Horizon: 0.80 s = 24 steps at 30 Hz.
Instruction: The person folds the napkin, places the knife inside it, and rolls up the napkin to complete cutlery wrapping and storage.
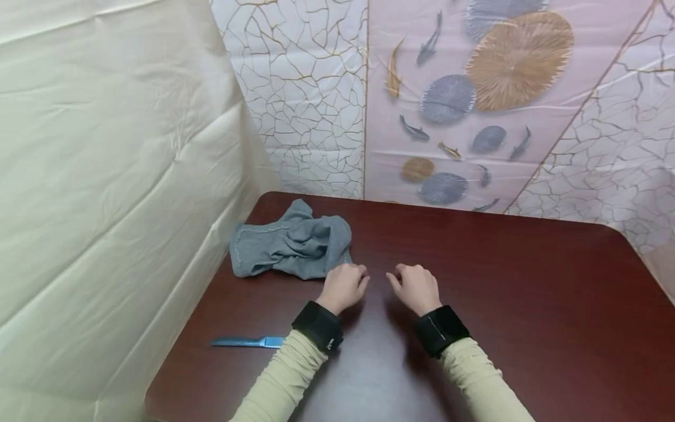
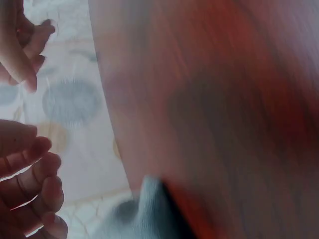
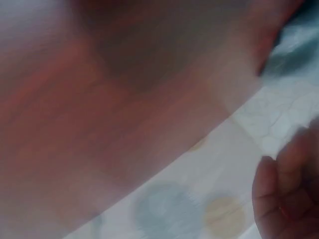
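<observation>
My left hand (image 1: 345, 286) hovers over the dark red table (image 1: 501, 281), fingers loosely curled and holding nothing. It is just in front of a crumpled grey cloth (image 1: 292, 246), close to the cloth's right edge. My right hand (image 1: 416, 287) is a short gap to its right, also loosely curled and empty. The left wrist view is blurred and shows my left fingers (image 2: 30, 194), the right hand (image 2: 22, 45) and a corner of the cloth (image 2: 144, 214). The right wrist view, also blurred, shows my right fingers (image 3: 289, 199) and the cloth (image 3: 294, 47).
A blue knife (image 1: 248, 341) lies flat near the table's left edge, beside my left forearm. A cream sheet hangs along the left side, and a patterned sheet with fish and discs stands behind the table. Bare tabletop spreads to the right.
</observation>
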Motion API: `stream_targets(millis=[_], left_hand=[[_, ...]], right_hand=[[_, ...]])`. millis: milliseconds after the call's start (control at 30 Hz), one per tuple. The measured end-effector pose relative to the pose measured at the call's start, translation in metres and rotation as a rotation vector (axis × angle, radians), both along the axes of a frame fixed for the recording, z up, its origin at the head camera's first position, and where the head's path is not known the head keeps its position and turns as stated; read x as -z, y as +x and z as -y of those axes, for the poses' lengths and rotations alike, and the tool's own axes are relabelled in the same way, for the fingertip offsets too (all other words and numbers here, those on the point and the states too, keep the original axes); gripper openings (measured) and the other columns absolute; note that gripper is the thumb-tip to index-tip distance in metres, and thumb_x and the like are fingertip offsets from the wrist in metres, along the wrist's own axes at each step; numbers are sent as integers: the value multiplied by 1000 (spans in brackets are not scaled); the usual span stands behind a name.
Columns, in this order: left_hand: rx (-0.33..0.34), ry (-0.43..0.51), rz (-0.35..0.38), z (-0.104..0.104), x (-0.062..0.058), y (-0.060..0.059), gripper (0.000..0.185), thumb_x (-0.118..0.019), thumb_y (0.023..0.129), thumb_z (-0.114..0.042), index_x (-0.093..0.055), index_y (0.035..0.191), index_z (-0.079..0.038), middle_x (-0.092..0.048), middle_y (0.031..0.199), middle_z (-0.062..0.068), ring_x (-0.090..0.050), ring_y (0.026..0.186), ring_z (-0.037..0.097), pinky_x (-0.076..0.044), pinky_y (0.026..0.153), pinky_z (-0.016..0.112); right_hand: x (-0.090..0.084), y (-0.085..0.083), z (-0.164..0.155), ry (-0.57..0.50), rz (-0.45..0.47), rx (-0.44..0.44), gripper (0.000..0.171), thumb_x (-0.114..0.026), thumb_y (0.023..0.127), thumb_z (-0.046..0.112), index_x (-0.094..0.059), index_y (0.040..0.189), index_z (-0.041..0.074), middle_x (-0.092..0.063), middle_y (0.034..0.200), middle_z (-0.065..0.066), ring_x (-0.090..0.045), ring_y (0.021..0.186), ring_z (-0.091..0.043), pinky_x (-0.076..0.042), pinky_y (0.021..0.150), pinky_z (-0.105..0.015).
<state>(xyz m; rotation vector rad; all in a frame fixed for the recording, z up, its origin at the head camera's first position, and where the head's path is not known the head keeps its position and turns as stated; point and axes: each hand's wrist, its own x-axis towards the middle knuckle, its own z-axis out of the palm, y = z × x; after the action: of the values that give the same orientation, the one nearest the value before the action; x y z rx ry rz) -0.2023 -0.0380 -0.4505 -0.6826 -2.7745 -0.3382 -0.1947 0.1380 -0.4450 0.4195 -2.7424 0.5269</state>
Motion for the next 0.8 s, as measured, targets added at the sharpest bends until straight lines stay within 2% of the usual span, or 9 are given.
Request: stream_targets(millis=[67,200,300,367,467,500,667,800], left_hand=[[-22,34,5,15,-2,-6,11,-62,86,-21,-65,77,-15,-60,66,-3,-58,60,13,-46,52,29],[-63,64,17,51,-6,-15,16,-60,85,-18,-60,70,-15,-57,66,-1,-59,62,18,-46,52,33],[-136,79,7,86,-5,-17,14,-61,83,-15,-60,69,-13,-58,68,2,-60,64,22,-47,55,36],[-186,102,-1,98,-2,-21,13,-60,82,-12,-62,70,-12,-58,70,4,-60,65,25,-47,57,38],[-291,109,34,123,2,-26,11,-58,84,-10,-64,76,-7,-58,76,9,-58,73,29,-47,62,41],[-321,107,57,130,5,-28,11,-57,85,-10,-64,78,-5,-58,79,11,-57,77,30,-47,64,43],[-441,136,234,151,16,-37,22,-54,87,-14,-57,104,0,-53,100,19,-52,94,36,-47,71,48],[-468,129,289,161,28,-42,35,-55,87,-16,-50,119,-2,-51,107,20,-50,98,38,-45,75,49]], right_hand=[[-4,-11,16,-4,-8,-43,21,-66,83,20,-59,67,9,-45,49,1,-44,41,-16,-35,39,-30],[-3,-31,50,-13,22,-95,10,-68,80,15,-64,75,7,-54,57,-3,-51,48,-21,-41,44,-35],[6,-42,81,3,52,-173,13,-69,79,15,-65,87,5,-61,73,-7,-58,61,-26,-46,53,-40],[11,-47,88,29,65,-237,22,-68,80,16,-64,98,4,-61,88,-11,-60,75,-29,-48,61,-41],[20,-50,106,60,94,-335,38,-66,82,17,-58,117,4,-56,106,-15,-57,92,-30,-48,69,-41],[23,-51,112,69,105,-351,40,-67,82,17,-57,119,5,-54,109,-16,-55,94,-31,-48,70,-41],[33,-54,130,154,163,-331,44,-68,81,19,-57,122,10,-50,110,-16,-53,93,-30,-47,68,-42],[40,-59,142,200,197,-320,45,-68,81,23,-57,122,10,-50,110,-17,-53,95,-32,-47,69,-44]])
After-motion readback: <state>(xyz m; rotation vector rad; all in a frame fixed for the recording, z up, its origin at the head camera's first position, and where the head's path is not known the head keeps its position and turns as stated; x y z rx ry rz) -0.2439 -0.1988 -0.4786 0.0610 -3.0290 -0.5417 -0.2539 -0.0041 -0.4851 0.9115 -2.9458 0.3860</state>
